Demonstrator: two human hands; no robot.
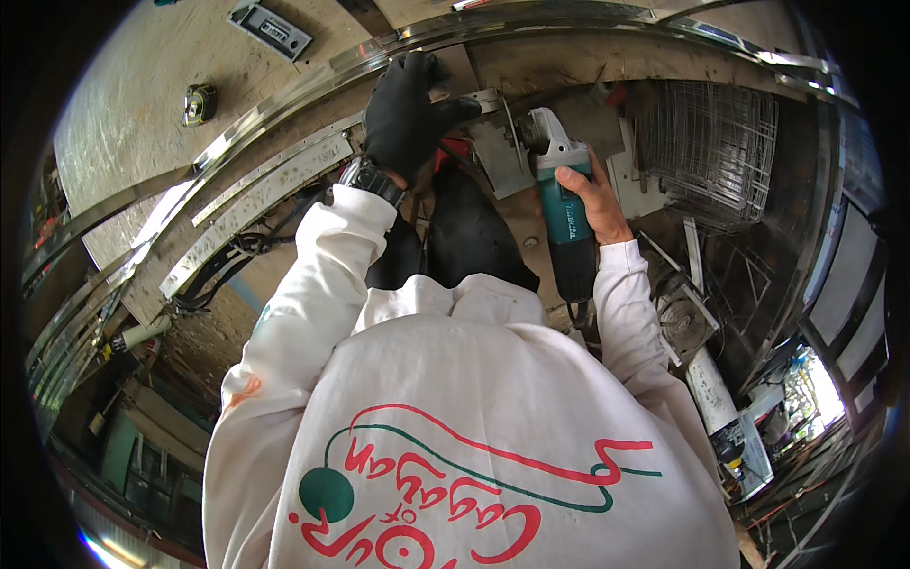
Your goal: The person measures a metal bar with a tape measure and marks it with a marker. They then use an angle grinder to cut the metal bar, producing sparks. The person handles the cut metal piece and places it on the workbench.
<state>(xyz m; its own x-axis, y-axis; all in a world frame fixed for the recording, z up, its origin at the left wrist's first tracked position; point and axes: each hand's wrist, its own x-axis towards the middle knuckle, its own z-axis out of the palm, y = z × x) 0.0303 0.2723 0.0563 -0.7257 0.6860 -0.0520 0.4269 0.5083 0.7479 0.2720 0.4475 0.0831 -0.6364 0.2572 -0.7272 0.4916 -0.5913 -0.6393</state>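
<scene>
My right hand (590,196), bare, is wrapped round the teal body of an angle grinder (567,228), thumb on top. The grinder's grey head and its disc (533,133) point away from me, beside a flat metal plate (500,161). My left hand (403,119) wears a black glove and rests against the near side of a long shiny metal rail (322,83). Its fingers are curled and its thumb reaches right, by the end of a small metal piece (487,100). The glove partly hides what lies between the fingers.
A tape measure (198,104) and a grey spirit level (269,31) lie on the board beyond the rail. A wire rack (716,152) stands at the right, near a round coil-like part (687,321). A long pale metal strip (256,213) lies left of my left wrist.
</scene>
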